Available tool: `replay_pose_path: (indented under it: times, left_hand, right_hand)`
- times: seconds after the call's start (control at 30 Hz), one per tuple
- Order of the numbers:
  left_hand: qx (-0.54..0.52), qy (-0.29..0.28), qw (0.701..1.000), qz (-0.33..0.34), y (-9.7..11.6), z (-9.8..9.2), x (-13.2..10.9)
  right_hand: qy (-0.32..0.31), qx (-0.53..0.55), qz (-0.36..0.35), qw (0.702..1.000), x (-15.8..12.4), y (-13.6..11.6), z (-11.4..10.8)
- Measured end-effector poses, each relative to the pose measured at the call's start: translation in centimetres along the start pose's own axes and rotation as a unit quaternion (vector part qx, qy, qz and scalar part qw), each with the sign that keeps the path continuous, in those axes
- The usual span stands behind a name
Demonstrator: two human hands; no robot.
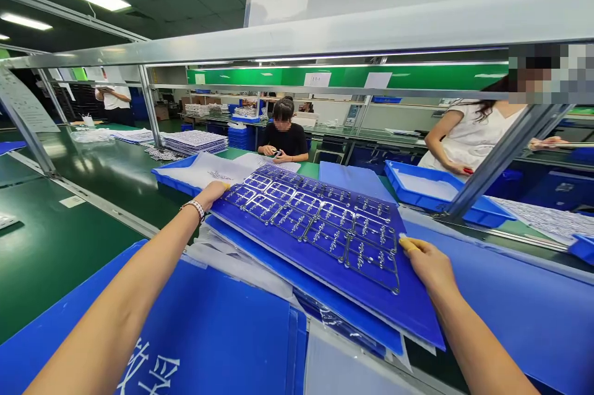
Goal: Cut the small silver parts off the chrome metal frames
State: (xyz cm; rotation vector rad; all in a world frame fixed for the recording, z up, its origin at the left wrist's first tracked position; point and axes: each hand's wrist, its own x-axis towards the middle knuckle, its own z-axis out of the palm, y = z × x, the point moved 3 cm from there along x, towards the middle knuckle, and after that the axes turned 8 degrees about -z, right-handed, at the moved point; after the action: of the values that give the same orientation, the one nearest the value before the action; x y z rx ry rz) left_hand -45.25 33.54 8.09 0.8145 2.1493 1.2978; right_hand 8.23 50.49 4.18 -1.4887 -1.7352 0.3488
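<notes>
A thin, shiny metal frame of small script-shaped parts [320, 221] lies over a dark blue sheet [371, 311], tilted across the middle of the head view. My left hand [213, 194] is closed at the frame's left corner; a beaded bracelet is on that wrist. On the opposite side my right hand [430, 265] pinches the frame's right edge, with yellow covers on its fingertips. Whether either hand also grips the sheet beneath cannot be made out. Under the dark sheet is a stack of lighter blue sheets [297, 280] with white paper layers between.
A blue board with white characters [232, 314] lies in front. Beyond stand a blue tray with white paper [179, 179] and another blue tray [487, 212]. A metal rail [297, 39] crosses above; a slanted post [487, 160] rises right. Other people [288, 141] work across the bench.
</notes>
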Motion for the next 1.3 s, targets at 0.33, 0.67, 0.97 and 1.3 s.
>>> replay_pose_path:
  times: [0.33,0.67,0.97,1.3]
  left_hand:
    - [0.209,0.017,0.977,0.028,-1.6,1.0,-2.3]
    - [0.356,0.036,0.931,0.071,-0.9,1.4,-3.6]
    - [0.362,0.039,0.931,0.020,-1.3,1.1,-2.6]
    - [0.283,0.042,0.958,0.005,-0.9,0.2,-1.6]
  right_hand:
    - [-0.056,-0.037,0.032,0.997,-3.5,0.3,0.4]
    - [-0.074,-0.168,0.002,0.983,-5.8,-0.6,-2.0]
    - [-0.137,-0.205,0.005,0.969,-5.9,-1.4,-2.0]
    - [-0.111,-0.210,0.005,0.971,-5.1,-2.3,-2.8]
